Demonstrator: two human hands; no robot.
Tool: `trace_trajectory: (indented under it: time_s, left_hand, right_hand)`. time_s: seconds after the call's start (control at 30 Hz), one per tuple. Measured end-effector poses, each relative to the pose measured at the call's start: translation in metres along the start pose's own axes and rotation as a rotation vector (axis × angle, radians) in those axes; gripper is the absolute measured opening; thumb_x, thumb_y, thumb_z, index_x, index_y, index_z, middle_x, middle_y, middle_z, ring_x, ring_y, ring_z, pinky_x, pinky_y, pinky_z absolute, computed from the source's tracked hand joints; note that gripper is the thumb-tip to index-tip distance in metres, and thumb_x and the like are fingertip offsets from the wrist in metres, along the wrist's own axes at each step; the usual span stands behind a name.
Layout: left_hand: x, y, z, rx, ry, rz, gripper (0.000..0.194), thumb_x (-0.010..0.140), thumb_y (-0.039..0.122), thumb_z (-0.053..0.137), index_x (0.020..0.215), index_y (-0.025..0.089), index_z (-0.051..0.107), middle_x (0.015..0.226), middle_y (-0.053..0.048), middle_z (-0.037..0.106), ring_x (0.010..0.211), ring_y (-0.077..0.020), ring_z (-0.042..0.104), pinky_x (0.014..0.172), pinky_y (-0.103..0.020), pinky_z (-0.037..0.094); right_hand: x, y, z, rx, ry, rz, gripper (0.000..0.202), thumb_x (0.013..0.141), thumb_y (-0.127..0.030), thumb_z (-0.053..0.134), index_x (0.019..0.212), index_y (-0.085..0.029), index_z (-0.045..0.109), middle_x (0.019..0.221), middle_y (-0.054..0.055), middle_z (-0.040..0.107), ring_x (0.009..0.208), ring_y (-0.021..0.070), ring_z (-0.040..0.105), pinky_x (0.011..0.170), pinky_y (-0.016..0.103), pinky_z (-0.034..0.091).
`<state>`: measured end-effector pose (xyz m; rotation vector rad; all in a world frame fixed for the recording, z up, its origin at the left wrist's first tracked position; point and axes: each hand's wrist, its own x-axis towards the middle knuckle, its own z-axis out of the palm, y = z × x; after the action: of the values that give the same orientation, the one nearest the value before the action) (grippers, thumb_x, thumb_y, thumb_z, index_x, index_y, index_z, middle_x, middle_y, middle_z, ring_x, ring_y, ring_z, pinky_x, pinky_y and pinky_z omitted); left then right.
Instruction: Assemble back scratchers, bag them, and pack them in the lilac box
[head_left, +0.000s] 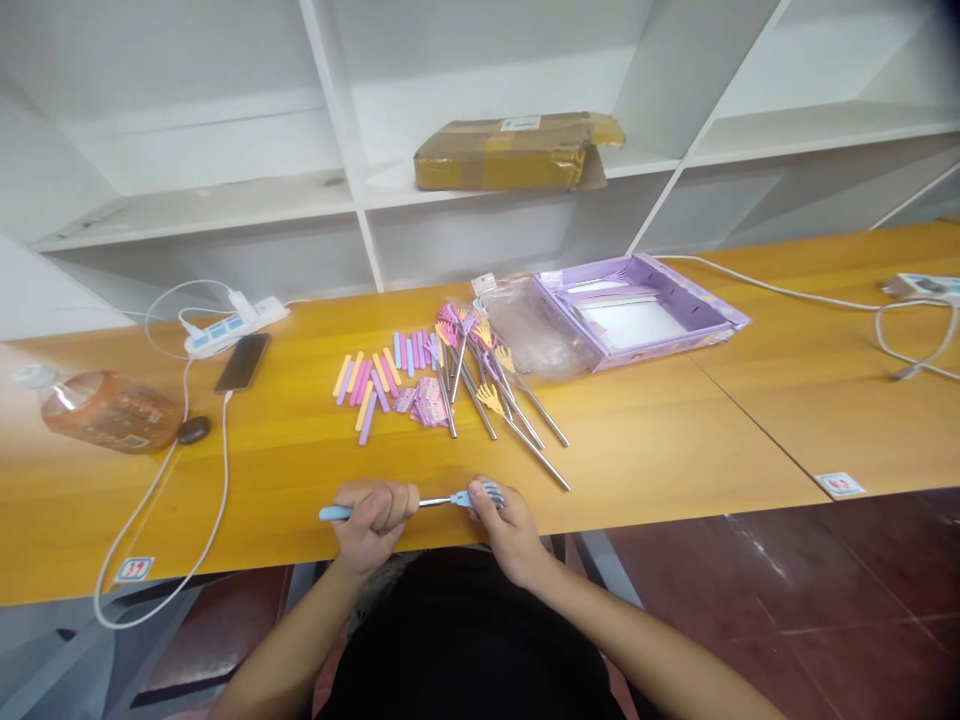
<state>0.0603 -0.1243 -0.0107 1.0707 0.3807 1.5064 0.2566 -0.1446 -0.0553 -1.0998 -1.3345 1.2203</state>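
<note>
A light blue back scratcher (435,501) with a thin metal shaft lies level between my hands at the table's front edge. My left hand (373,515) is wrapped round its blue handle, whose end sticks out to the left. Fingers of my right hand (510,525) close on the blue hand-shaped head. Beyond them lies a pile of metal rods with yellow, pink and purple hand-shaped heads (491,400). To its left are several loose coloured handles (367,385) in yellow, pink, purple and blue, beside small printed pink cards (431,402).
A purple open box (675,340) and a clear plastic bag (525,325) lie at the back. Left are a phone (243,362), a power strip (236,328), cables and an orange drink bottle (112,410). A taped carton (502,155) rests on the white shelf.
</note>
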Motion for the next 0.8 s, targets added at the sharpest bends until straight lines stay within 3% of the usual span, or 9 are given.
trace_trajectory:
  time_s: [0.3,0.43,0.63,0.7,0.8]
  left_hand:
    - [0.002,-0.001,-0.002,-0.093,0.126,-0.106,0.075,0.098,0.028,0.074,0.052,0.019,0.015,0.041,0.008,0.010,0.041,-0.0085,0.014,0.050,-0.034,0.018]
    - [0.001,-0.002,-0.003,-0.124,0.141,-0.112,0.074,0.096,0.026,0.075,0.053,0.019,0.014,0.042,0.008,0.007,0.041,-0.0087,0.013,0.050,-0.033,0.019]
    - [0.001,-0.001,0.000,-0.130,0.173,-0.139,0.074,0.094,0.026,0.075,0.052,0.019,0.014,0.042,0.008,0.007,0.042,-0.0084,0.013,0.050,-0.032,0.021]
    - [0.005,0.006,-0.003,-0.150,0.254,-0.146,0.072,0.091,0.022,0.074,0.052,0.019,0.013,0.044,0.008,0.006,0.043,-0.0084,0.011,0.050,-0.031,0.023]
    - [0.014,0.023,-0.015,-0.204,0.493,-0.109,0.065,0.087,0.013,0.069,0.056,0.020,0.012,0.048,0.008,0.004,0.046,-0.0097,0.006,0.048,-0.029,0.026]
  right_hand:
    - [0.001,-0.001,0.001,-0.009,-0.003,-0.026,0.059,0.112,-0.067,0.049,0.072,-0.024,0.047,0.066,-0.004,0.043,0.061,0.0140,0.040,0.061,0.030,0.034]
    - [0.001,-0.003,0.001,-0.021,-0.012,-0.015,0.060,0.109,-0.070,0.053,0.071,-0.025,0.042,0.066,-0.005,0.036,0.061,0.0132,0.033,0.059,0.030,0.030]
    - [0.002,-0.008,0.002,0.009,-0.006,0.038,0.064,0.103,-0.077,0.057,0.069,-0.025,0.042,0.066,-0.005,0.036,0.062,0.0131,0.034,0.060,0.030,0.030]
    - [0.004,-0.010,-0.001,0.069,0.029,0.108,0.067,0.099,-0.082,0.059,0.068,-0.025,0.042,0.064,-0.005,0.035,0.059,0.0129,0.032,0.057,0.030,0.029]
    - [0.007,-0.013,-0.016,0.202,0.113,0.249,0.069,0.093,-0.084,0.068,0.068,-0.027,0.037,0.060,-0.008,0.027,0.054,0.0112,0.022,0.051,0.030,0.020]
